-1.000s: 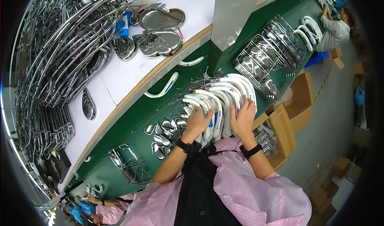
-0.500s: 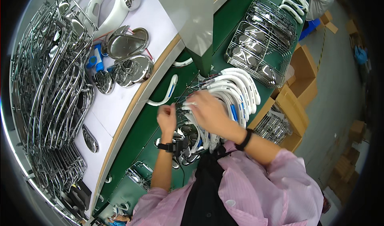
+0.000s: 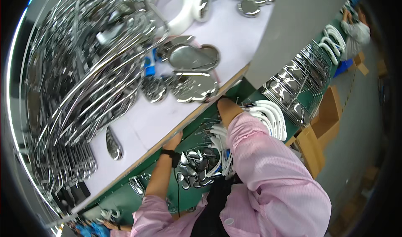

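Note:
My left hand [image 3: 174, 142] reaches under the wooden edge of the raised white shelf [image 3: 136, 130]; its fingers are hidden there. My right arm stretches farther forward, and its hand is out of sight beneath the same edge, so whatever it touches cannot be seen. Below the arms, white curved tube-like parts [image 3: 217, 142] with thin wires lie on the green bench [image 3: 121, 195]. More white curved parts [image 3: 274, 117] are stacked beyond my right sleeve. A heap of shiny rounded chrome pieces [image 3: 194, 165] sits between my forearms.
Bent chrome wire racks [image 3: 96, 82] crowd the shelf's left, beside polished oval plates [image 3: 190, 57], a blue clip [image 3: 150, 65] and a white ring-shaped part [image 3: 180, 17]. Wire baskets [image 3: 297, 80] stand at the right, near open cardboard boxes [image 3: 328, 113]. A co-worker [image 3: 356, 35] is at the far right.
Both hands have left the white curved parts and moved forward to beneath the shelf edge. The right arm reaches out farther. The view has shifted, showing more of the shelf.

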Demonstrator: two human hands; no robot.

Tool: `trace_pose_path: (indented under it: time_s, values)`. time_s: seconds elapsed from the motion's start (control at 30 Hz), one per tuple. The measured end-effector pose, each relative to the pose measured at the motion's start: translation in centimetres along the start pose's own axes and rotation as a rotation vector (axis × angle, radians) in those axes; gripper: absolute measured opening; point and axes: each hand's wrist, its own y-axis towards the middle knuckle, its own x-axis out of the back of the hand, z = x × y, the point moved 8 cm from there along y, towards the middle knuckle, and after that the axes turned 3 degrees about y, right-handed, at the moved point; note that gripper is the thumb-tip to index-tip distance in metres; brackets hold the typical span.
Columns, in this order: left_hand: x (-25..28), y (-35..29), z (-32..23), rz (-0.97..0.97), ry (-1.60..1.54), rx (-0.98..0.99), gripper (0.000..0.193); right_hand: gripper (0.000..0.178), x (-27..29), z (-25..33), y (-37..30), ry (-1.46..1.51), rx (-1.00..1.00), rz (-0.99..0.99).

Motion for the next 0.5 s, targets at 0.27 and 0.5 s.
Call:
trace_pose_path:
  time_s: [0.27, 0.5]
  values:
    - [15.4, -19.6, 4.9, -0.388, -0.688, 0.318, 0.029, 0.05, 8.7, -1.1, -5.5, 0.862, 0.487, -0.437]
    - [15.2, -44.4, 5.1, -0.734, -0.903, 0.746, 0.019, 0.038, 12.4, 12.8, -30.0, 0.459, 1.008, -0.068]
